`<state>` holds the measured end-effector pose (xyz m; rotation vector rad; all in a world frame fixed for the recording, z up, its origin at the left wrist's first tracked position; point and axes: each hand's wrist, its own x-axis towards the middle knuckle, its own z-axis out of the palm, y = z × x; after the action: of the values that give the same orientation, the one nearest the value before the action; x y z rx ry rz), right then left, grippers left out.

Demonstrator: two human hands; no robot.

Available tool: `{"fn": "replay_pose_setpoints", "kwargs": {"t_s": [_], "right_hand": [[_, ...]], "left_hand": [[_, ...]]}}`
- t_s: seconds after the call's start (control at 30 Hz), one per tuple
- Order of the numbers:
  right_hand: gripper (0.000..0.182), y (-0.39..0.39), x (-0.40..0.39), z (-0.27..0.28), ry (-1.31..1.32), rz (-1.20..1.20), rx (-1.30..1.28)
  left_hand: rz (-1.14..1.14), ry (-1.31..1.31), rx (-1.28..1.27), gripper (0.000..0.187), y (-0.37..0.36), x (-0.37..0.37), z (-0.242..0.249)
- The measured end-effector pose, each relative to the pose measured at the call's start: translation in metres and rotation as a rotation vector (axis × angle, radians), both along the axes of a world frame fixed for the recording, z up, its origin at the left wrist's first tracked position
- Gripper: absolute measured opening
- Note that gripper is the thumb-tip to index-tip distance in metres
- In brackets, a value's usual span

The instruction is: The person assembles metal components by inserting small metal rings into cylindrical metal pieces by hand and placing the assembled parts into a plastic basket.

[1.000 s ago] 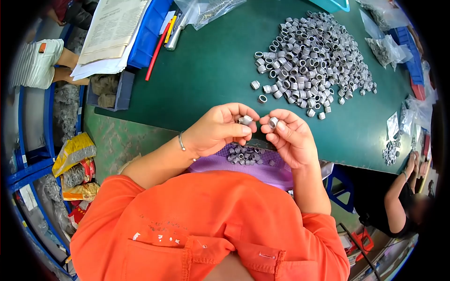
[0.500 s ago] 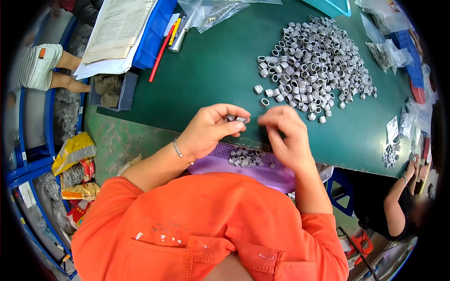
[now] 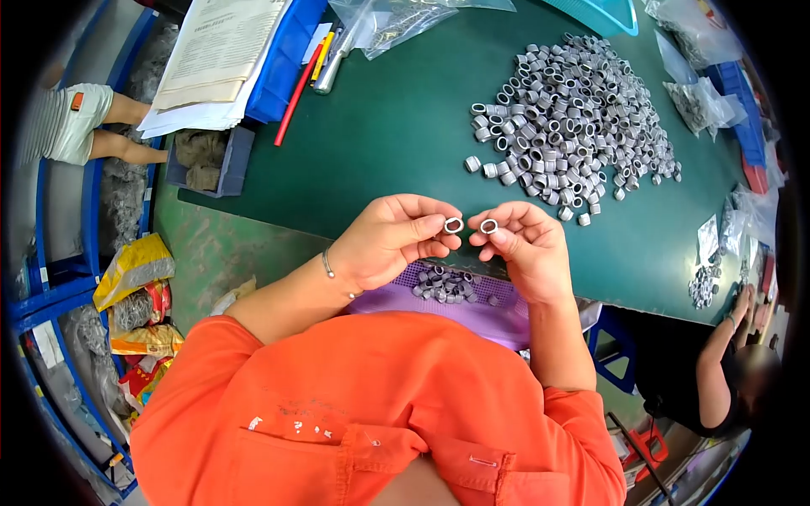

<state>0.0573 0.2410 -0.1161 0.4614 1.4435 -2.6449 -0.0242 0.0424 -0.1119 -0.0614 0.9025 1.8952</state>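
My left hand (image 3: 396,239), with a bracelet at its wrist, pinches a small metal ring (image 3: 453,225) between thumb and fingers. Close beside it on the right, my right hand (image 3: 525,244) is closed on another metal ring (image 3: 488,226). The two rings are apart, both with their openings turned up to the camera. Beyond my right hand a large pile of similar grey rings (image 3: 574,118) lies on the green table (image 3: 380,143). Below my hands, a purple basket (image 3: 405,301) at the table edge holds several rings (image 3: 445,285).
A blue tray with papers (image 3: 221,67), a red pen (image 3: 297,99) and a grey bin (image 3: 229,169) are at the left. A turquoise basket (image 3: 620,18) and plastic bags (image 3: 704,105) lie far right. Another person's arm (image 3: 715,371) is at the right edge; someone's legs (image 3: 122,131) show left.
My right hand has moved from beside the pile's near edge toward my left hand and now holds a ring. The ring in my left hand shows more clearly. The view has shifted slightly.
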Motion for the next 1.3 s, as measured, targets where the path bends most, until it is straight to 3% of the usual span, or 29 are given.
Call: {"fn": "replay_pose_setpoints", "kwargs": {"t_s": [0.27,0.33,0.37,0.4,0.47,0.53,0.57,0.6,0.67,0.77,0.93,1.0,1.07,1.13,1.2,1.3], "right_hand": [[0.013,0.0,0.007,0.0,0.11,0.046,-0.079],[0.013,0.0,0.01,0.004,0.111,0.12,0.037],[0.016,0.002,0.013,0.005,0.156,0.238,0.18],[0.019,0.01,0.01,0.009,0.368,0.439,0.546],[0.025,0.004,0.004,0.017,0.586,0.359,1.023],[0.033,0.004,-0.009,0.011,0.596,0.175,1.374],[0.038,0.004,-0.018,0.01,0.556,0.109,1.563],[0.038,0.0,-0.027,0.006,0.505,-0.005,1.678],[0.036,-0.004,-0.037,-0.004,0.453,-0.09,1.835],[0.037,-0.006,-0.029,-0.007,0.496,-0.021,1.722],[0.035,0.003,0.003,-0.003,0.463,0.045,1.485],[0.034,0.003,0.008,-0.004,0.448,-0.078,1.359],[0.034,0.002,0.009,-0.005,0.443,-0.11,1.371],[0.034,-0.003,0.007,-0.001,0.473,-0.124,1.456],[0.028,-0.008,0.0,-0.007,0.47,-0.085,1.601],[0.027,-0.006,-0.003,-0.011,0.47,-0.129,1.544]], "left_hand": [[-0.057,0.04,-0.084,0.013,-0.002,0.004,0.009],[-0.155,0.144,-0.121,0.011,-0.006,0.002,0.01],[-0.251,0.249,-0.159,0.009,-0.007,0.001,0.011],[-0.388,0.35,-0.253,0.007,-0.008,-0.003,0.018],[-0.594,0.675,-0.466,0.006,-0.007,-0.006,0.019],[-0.429,0.967,-0.588,0.006,0.002,-0.009,0.016],[-0.192,1.463,-0.52,0.011,0.009,-0.016,0.002],[-0.024,1.485,-0.526,0.017,0.023,-0.018,0.005],[0.085,1.52,-0.591,0.02,0.046,-0.03,0.0],[0.015,1.706,-0.684,0.019,0.053,-0.038,-0.013],[-0.122,1.58,-0.533,0.019,0.035,-0.021,-0.009],[-0.139,1.294,-0.514,0.021,0.031,-0.016,-0.003],[-0.183,1.201,-0.526,0.022,0.027,-0.013,-0.002],[-0.109,0.757,-0.381,0.021,0.025,-0.01,-0.009],[-0.107,0.722,-0.358,0.02,0.024,-0.01,-0.007],[-0.089,0.631,-0.306,0.018,0.024,-0.011,0.001]]}}
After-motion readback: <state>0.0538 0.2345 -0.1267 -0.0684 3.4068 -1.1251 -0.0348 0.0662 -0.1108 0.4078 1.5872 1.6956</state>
